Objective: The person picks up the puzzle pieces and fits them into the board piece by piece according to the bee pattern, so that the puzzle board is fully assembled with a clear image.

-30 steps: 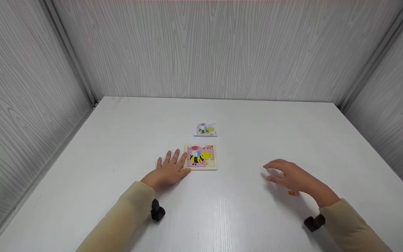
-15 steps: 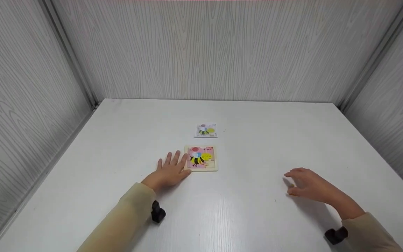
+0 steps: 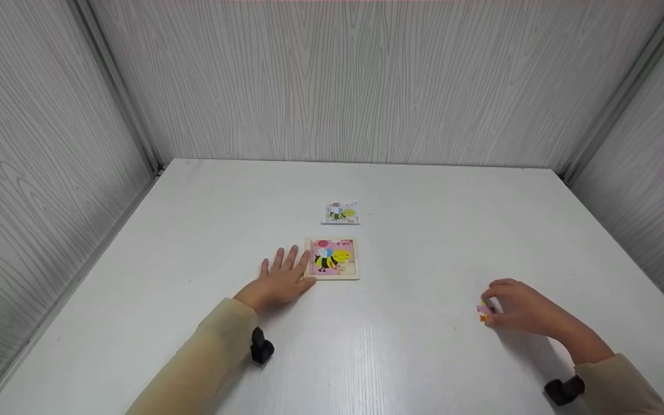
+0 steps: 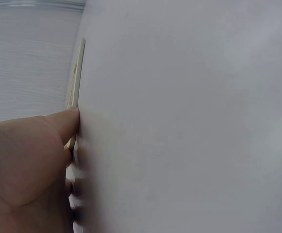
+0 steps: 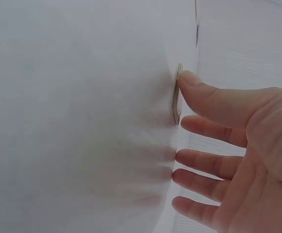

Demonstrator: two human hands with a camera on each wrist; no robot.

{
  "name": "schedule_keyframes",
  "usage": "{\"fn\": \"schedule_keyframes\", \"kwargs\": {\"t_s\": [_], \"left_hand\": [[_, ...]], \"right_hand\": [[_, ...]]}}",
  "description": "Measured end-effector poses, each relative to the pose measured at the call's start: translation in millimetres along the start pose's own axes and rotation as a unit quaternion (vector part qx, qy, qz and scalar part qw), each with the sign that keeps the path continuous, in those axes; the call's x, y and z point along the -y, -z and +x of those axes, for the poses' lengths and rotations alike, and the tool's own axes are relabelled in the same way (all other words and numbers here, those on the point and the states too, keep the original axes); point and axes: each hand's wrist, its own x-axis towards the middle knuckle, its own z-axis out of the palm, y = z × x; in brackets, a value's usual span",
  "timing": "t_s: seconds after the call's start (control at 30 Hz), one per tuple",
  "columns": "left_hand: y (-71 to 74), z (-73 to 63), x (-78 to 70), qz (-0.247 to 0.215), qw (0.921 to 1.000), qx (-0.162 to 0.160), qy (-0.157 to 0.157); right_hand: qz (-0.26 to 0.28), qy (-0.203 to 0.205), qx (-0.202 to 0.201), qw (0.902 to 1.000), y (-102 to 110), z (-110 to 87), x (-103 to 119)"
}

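Observation:
My left hand (image 3: 277, 282) lies spread with straight fingers at the left side of a wooden puzzle frame (image 3: 357, 265) showing a bee; its thumb touches the frame's lower left corner. In the left wrist view the frame (image 4: 81, 73) appears edge-on beside the thumb. Far to the right, my right hand (image 3: 525, 305) pinches a pink and yellow puzzle piece (image 3: 484, 310) between thumb and index finger, at the tabletop. The right wrist view shows the piece (image 5: 176, 97) edge-on at the thumb tip, with the other fingertips near the table.
A pale bee picture card (image 3: 340, 213) lies just behind the frame. The white table (image 3: 412, 346) is bounded by wood-grain panels at the back (image 3: 332, 80) and both sides. Black cameras sit on both wrists.
My right hand has moved right and slightly down, its thumb and index finger closing around the puzzle piece that lay on the table. My left hand has stayed at the frame.

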Motion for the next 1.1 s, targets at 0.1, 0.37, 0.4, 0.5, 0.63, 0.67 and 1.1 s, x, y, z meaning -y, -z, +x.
{"fn": "schedule_keyframes", "kwargs": {"t_s": [0.1, 0.37, 0.4, 0.5, 0.63, 0.67, 1.1], "left_hand": [[0.4, 0.6, -0.5, 0.0, 1.0, 0.0, 0.001], [-0.5, 2.5, -1.1, 0.01, 0.9999, -0.004, 0.002], [-1.0, 2.7, -0.9, 0.012, 0.9999, -0.004, 0.003], [-2.1, 3.1, 0.0, 0.012, 0.9999, -0.005, 0.003], [-2.7, 3.4, 1.0, 0.01, 0.9999, -0.004, 0.005], [-2.9, 3.7, 1.3, 0.01, 0.9999, -0.004, 0.005], [-3.7, 5.6, 3.5, 0.01, 0.9999, 0.003, 0.002]], "right_hand": [[0.006, -0.007, -0.001, 1.0, 1, -1.7, -1], [0.015, 0.004, -0.02, 0.9997, -1, -3.6, -1], [0.017, 0.004, -0.021, 0.9996, -2, -3.5, -1], [0.013, 0.008, -0.018, 0.9997, -3, -2.4, -1], [0.004, 0.01, -0.013, 0.9998, -2, -1.0, 1], [0.004, 0.011, -0.013, 0.9999, -1, -0.7, 2], [0.017, 0.011, -0.026, 0.9994, -1, 10.0, 13]]}}
